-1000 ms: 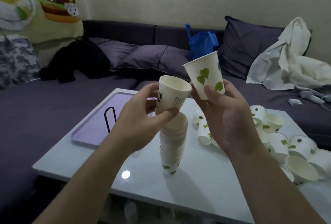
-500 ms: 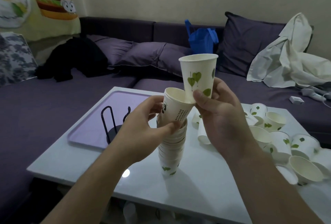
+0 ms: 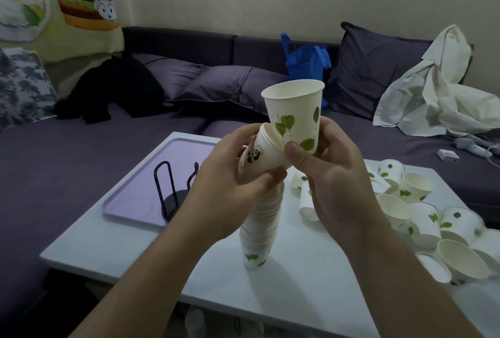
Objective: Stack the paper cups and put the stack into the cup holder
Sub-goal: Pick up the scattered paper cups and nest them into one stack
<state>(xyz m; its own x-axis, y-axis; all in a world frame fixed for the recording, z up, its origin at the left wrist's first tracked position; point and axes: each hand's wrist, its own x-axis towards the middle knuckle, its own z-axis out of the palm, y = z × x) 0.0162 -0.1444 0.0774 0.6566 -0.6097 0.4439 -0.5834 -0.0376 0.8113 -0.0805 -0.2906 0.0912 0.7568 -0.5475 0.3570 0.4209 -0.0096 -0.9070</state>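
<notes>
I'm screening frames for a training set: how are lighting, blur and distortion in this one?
Head view: dim, cool indoor light; both hands and the leaf cup fairly sharp; the stack casts a soft shadow on the table; wide-angle bending at edges.

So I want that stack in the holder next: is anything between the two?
Nothing visible stands between them. The cup stack stands on the white table; the black wire cup holder sits on the purple tray to its left, with only bare table and tray between. The holder looks empty, though the left hand hides part of it.
</notes>
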